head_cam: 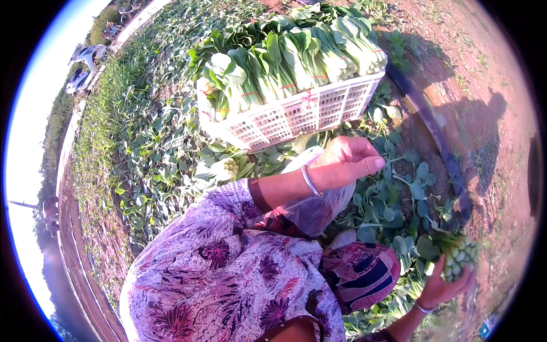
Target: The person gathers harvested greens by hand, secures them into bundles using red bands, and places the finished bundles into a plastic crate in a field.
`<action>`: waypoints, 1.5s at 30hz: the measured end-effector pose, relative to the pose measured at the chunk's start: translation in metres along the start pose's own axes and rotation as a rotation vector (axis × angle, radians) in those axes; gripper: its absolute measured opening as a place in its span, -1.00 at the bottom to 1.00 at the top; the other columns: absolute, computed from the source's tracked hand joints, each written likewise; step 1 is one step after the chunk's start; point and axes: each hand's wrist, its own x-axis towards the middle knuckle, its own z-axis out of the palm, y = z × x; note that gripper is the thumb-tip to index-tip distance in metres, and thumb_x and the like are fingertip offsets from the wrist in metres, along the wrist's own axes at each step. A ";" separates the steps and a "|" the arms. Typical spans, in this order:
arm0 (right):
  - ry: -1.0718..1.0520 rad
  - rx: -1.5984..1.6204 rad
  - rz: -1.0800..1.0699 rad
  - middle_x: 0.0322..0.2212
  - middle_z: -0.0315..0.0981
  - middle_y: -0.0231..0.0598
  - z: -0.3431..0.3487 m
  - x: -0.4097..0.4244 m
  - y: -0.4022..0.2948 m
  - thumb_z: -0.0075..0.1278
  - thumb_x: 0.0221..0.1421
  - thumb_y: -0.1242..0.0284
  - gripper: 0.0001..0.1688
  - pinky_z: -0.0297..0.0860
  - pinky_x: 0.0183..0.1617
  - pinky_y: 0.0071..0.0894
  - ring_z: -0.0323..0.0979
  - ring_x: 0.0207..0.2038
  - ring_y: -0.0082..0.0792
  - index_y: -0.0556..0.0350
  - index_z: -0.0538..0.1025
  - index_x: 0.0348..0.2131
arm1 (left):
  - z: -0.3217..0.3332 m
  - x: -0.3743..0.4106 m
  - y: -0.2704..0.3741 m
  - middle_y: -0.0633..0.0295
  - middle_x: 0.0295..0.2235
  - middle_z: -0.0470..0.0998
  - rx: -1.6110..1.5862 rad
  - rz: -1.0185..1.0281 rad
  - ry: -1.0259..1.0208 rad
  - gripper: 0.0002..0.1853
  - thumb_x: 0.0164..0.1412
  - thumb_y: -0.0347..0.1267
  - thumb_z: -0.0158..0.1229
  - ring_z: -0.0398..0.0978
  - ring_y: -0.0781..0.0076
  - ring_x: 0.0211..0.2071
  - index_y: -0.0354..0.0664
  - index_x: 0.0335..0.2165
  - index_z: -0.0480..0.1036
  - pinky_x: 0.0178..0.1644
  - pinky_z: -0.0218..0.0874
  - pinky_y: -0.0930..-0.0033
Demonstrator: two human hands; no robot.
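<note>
My right hand [446, 280], at the lower right, grips a bunch of leafy greens [461, 256] around its pale green stem ends. The leaves of that bunch point towards the ground plants on its left. My left hand [346, 164] is raised in front of the crate, its fingers curled in and the thumb laid along them. Nothing shows in it, though the inside of the curl is partly hidden. Beyond it stands a white plastic crate [295, 113] filled with upright bunches of greens [299, 55], tied with red bands. A clear plastic bag [318, 209] hangs below my left wrist.
Another bunch of greens [228, 168] lies against the crate's near side. Loose leafy plants [384, 201] cover the ground by my knee [363, 273]. A dark flat hose [431, 124] curves over bare soil [483, 141] on the right. Parked vehicles [85, 64] stand along a road at far left.
</note>
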 end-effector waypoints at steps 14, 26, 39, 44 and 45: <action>-0.220 0.712 -0.820 0.12 0.03 0.11 -0.016 0.081 -0.256 0.08 0.07 0.51 -0.49 0.29 0.11 0.08 0.25 0.09 0.15 0.12 0.34 0.03 | -0.148 -0.102 0.061 -0.02 -0.06 0.46 -0.890 0.333 0.400 -0.47 0.15 -0.28 0.17 0.49 0.14 -0.10 -0.34 0.03 0.28 0.04 0.31 0.11; -0.321 0.587 -0.599 0.16 0.06 0.18 -0.001 0.070 -0.227 0.03 0.12 0.56 -0.54 0.35 0.03 -0.24 0.32 0.02 -0.04 0.26 0.37 0.03 | -0.356 -0.098 0.010 0.04 -0.19 0.44 -0.004 0.008 1.032 -0.25 -0.18 -0.38 0.45 0.52 0.22 -0.26 -0.17 -0.08 0.14 -0.23 0.44 0.21; -0.127 0.199 0.097 0.06 0.27 -0.04 0.009 0.005 -0.032 0.18 -0.02 0.47 -0.57 0.31 0.05 -0.21 0.27 0.08 -0.04 0.02 0.49 -0.09 | -0.437 -0.095 0.004 -0.06 -0.06 0.38 0.508 -0.290 0.939 -0.03 -0.18 0.03 0.33 0.40 0.09 -0.08 -0.37 0.06 0.14 -0.05 0.30 0.12; -0.382 0.158 0.930 -0.31 0.55 -0.12 -0.035 -0.170 0.160 0.20 -0.06 0.30 -0.47 0.42 -0.25 -0.51 0.50 -0.31 -0.44 0.34 0.51 -0.16 | -0.437 -0.097 0.030 -0.20 0.06 0.25 1.832 0.033 1.208 0.25 -0.23 0.31 0.26 0.24 -0.16 0.08 -0.46 0.14 0.04 0.14 0.14 -0.09; -0.422 0.260 1.211 -0.41 0.56 -0.14 -0.038 -0.220 0.197 0.20 -0.06 0.29 -0.50 0.42 -0.31 -0.51 0.51 -0.38 -0.43 0.36 0.52 -0.21 | -0.432 -0.087 0.040 -0.17 0.07 0.25 1.913 0.241 1.142 0.16 -0.19 0.26 0.28 0.23 -0.15 0.08 -0.43 0.12 0.12 0.14 0.12 -0.09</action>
